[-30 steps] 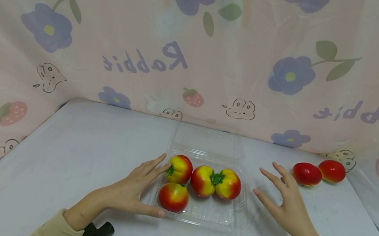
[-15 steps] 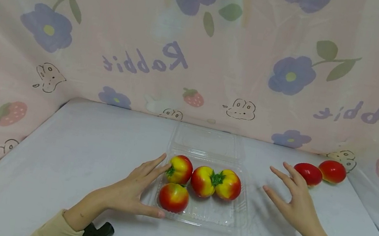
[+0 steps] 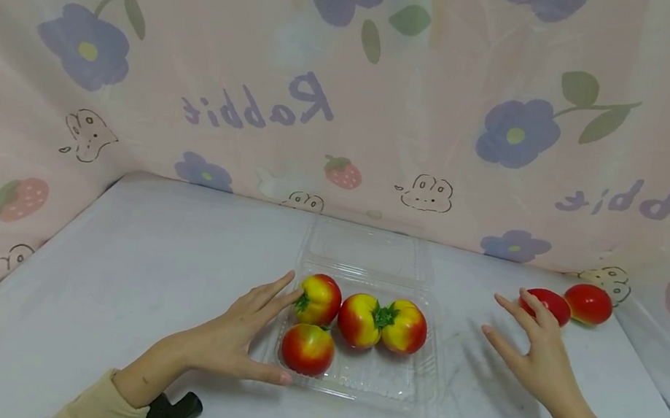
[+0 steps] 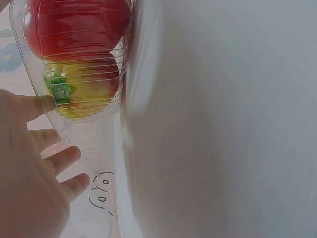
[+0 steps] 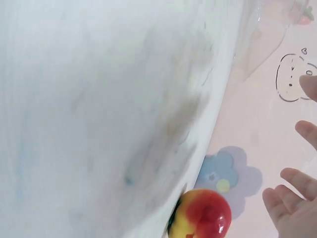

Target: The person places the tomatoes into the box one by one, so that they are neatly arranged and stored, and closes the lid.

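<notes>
A clear plastic clamshell box (image 3: 375,382) lies with its lid (image 3: 368,250) folded back. Inside sit several red-and-yellow tomatoes (image 3: 308,349) with green tops, grouped at the left and back. My left hand (image 3: 230,336) spans the box's left side, thumb at the front corner and fingers by the rear-left tomato; in the left wrist view a fingertip meets the clear wall. To the right, my right hand (image 3: 539,358) hovers with fingers spread, holding nothing. Beyond its fingers lie two redder tomatoes, the nearer one (image 3: 552,304) partly hidden by the hand, the other (image 3: 588,304) farther right.
A white-covered table (image 3: 166,262) carries everything. Behind it and at both sides hangs a pink printed curtain (image 3: 387,136) with flowers and rabbits. Black angled wrist pieces (image 3: 175,411) are on both forearms.
My right hand has drifted right and slightly away from the box, toward the two redder tomatoes, and now covers part of the nearer one. The left hand and the box stay put.
</notes>
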`<move>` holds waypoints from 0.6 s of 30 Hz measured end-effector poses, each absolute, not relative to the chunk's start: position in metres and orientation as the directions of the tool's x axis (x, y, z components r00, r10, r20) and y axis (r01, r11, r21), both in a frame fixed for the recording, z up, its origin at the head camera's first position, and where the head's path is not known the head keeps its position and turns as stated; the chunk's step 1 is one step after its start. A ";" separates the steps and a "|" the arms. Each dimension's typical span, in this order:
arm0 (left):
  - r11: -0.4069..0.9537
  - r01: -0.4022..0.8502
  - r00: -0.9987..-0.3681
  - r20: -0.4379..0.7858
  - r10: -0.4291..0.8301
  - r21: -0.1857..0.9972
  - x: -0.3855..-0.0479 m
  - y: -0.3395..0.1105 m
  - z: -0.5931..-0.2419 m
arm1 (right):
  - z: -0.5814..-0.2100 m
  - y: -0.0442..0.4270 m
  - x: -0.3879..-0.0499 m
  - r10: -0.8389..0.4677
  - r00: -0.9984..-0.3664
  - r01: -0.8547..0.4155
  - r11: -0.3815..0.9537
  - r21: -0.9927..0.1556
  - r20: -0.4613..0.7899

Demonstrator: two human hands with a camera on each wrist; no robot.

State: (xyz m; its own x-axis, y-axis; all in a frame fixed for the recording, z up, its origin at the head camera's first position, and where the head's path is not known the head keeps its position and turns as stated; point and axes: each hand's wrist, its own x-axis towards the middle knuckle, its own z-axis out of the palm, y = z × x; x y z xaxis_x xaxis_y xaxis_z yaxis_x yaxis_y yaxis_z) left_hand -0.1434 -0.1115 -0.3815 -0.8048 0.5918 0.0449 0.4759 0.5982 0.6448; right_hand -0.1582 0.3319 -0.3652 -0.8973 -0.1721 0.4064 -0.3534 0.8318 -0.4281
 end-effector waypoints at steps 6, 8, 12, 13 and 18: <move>0.601 0.475 -0.805 0.041 0.592 0.643 -0.144 -0.112 -0.381 | -0.365 0.341 -0.161 -0.169 -0.906 -0.340 0.836 -0.430 0.388; 0.601 0.477 -0.804 0.043 0.592 0.642 -0.144 -0.112 -0.381 | -0.365 0.344 -0.162 -0.163 -0.909 -0.332 0.839 -0.431 0.384; 0.599 0.479 -0.804 0.047 0.593 0.642 -0.144 -0.112 -0.381 | -0.365 0.350 -0.166 -0.150 -0.913 -0.316 0.847 -0.428 0.379; 0.598 0.480 -0.804 0.049 0.593 0.642 -0.144 -0.112 -0.382 | -0.365 0.352 -0.167 -0.147 -0.912 -0.316 0.847 -0.427 0.382; 0.594 0.482 -0.802 0.051 0.595 0.644 -0.144 -0.112 -0.382 | -0.367 0.361 -0.172 -0.151 -0.912 -0.312 0.858 -0.408 0.381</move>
